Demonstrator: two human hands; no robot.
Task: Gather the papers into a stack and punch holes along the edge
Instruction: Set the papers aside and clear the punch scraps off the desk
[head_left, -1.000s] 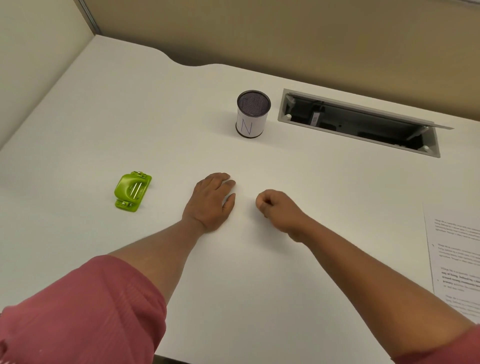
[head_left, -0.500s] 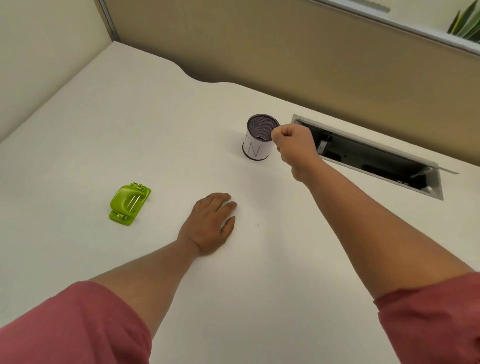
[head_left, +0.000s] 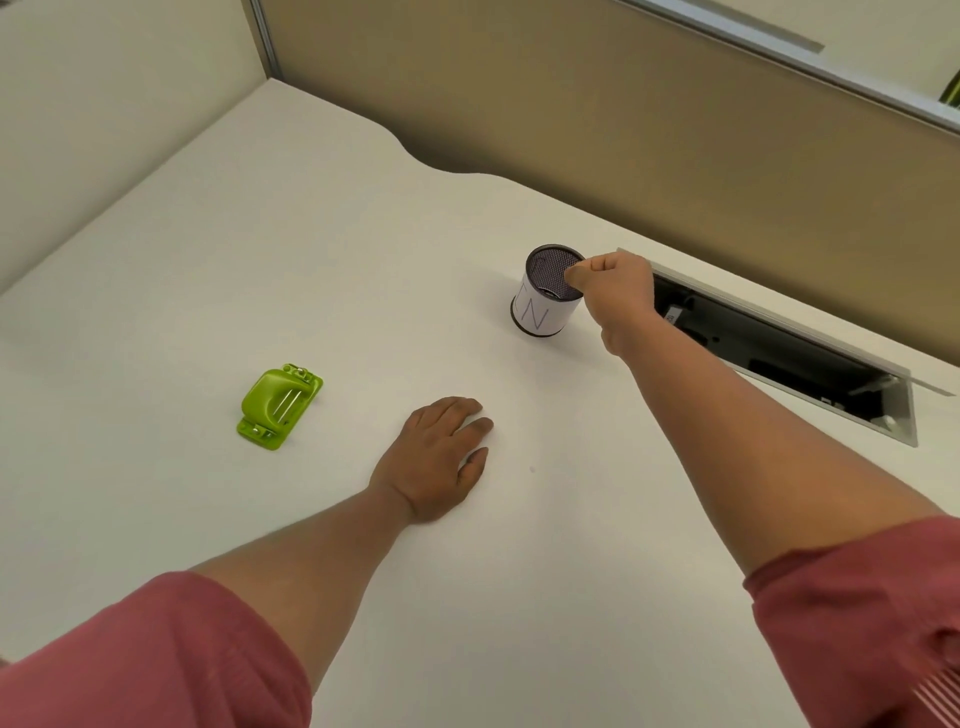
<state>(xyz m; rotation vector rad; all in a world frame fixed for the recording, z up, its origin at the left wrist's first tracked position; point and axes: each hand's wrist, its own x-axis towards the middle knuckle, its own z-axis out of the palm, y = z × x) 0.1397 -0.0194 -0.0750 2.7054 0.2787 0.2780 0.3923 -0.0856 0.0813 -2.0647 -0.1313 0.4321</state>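
A lime-green hole punch (head_left: 279, 405) lies on the white desk (head_left: 218, 270), left of centre. My left hand (head_left: 436, 457) rests flat on the desk to the right of the punch, fingers relaxed. My right hand (head_left: 615, 291) hovers over the rim of a black mesh cup (head_left: 540, 314), with its fingers curled and thumb pressed to forefinger. Nothing shows between those fingertips. No papers are in view.
The mesh cup wears a white label with an "N" on it. An open cable tray (head_left: 779, 353) is sunk into the desk behind my right arm. Tan partition walls (head_left: 571, 114) close off the back and left.
My right hand has lifted off the desk and travelled back to the mesh cup, where it now hangs over the rim. The view has tilted up, so the paper at right has dropped out of sight.
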